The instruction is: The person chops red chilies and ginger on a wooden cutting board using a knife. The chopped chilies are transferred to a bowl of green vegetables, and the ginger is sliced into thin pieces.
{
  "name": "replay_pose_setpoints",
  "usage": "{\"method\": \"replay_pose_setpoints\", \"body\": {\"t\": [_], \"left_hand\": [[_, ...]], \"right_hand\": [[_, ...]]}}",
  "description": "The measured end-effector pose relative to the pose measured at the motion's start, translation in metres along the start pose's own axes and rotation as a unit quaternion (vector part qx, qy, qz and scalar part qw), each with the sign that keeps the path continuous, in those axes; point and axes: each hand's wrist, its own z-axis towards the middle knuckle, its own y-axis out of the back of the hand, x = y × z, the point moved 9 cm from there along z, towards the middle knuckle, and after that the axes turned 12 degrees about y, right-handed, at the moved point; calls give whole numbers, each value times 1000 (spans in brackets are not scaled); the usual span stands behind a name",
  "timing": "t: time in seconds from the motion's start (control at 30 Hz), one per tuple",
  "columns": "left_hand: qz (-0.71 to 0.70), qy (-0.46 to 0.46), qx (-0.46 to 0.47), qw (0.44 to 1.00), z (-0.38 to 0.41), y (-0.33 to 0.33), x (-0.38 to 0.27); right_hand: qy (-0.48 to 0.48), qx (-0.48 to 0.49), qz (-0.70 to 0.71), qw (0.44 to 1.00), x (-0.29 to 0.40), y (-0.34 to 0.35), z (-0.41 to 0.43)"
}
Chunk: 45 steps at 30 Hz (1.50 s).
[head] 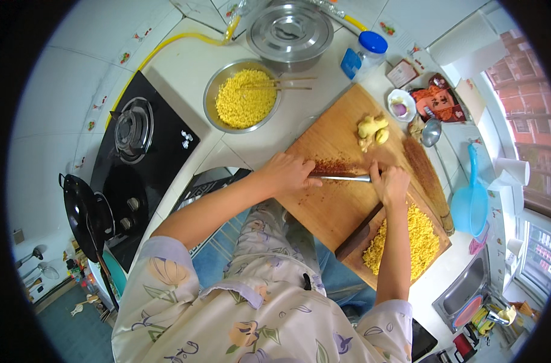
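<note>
A kitchen knife (341, 178) lies across the wooden cutting board (343, 208), its blade close to the surface. My right hand (391, 183) is closed around its handle. At the other end, my left hand (291, 174) grips the front of the blade, which partly hides the tip. Along the blade, on its far side, is a band of finely chopped red-brown bits (332, 165), with crumbs scattered nearer me. Pieces of ginger (373, 129) sit farther back on the board. A heap of chopped yellow food (422, 240) covers its right part, partly behind my right forearm.
Left of the board stands a steel bowl (208, 102) of yellow bits with chopsticks (298, 88). Behind is a lidded steel pot (290, 34). A black gas hob (162, 136) is at left. A bristle brush (422, 174), blue dipper (470, 208) and sink (463, 283) line the right.
</note>
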Motion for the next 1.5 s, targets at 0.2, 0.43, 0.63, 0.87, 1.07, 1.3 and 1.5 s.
{"method": "replay_pose_setpoints", "body": {"t": [0.2,0.43,0.63,0.87,1.07,1.3,1.5], "left_hand": [[-311,161,-118,929,-63,42,-19],[-756,252,68,601,-53,-77,-104],[-819,280,53,499,-58,-86,-98],[-800,307,101,506,-82,-71,-68],[-780,346,88,514,-98,-60,-48],[-766,371,129,508,-105,-57,-33],[-768,378,170,488,-104,-58,-26]], "right_hand": [[-128,-35,-12,991,16,29,-61],[-197,-98,123,968,67,25,-118],[-82,-148,262,950,47,50,-129],[-194,24,-75,978,-168,64,-112],[-135,80,51,986,-179,47,-95],[-116,-2,85,990,-49,133,-91],[-108,86,231,963,83,47,-140]]}}
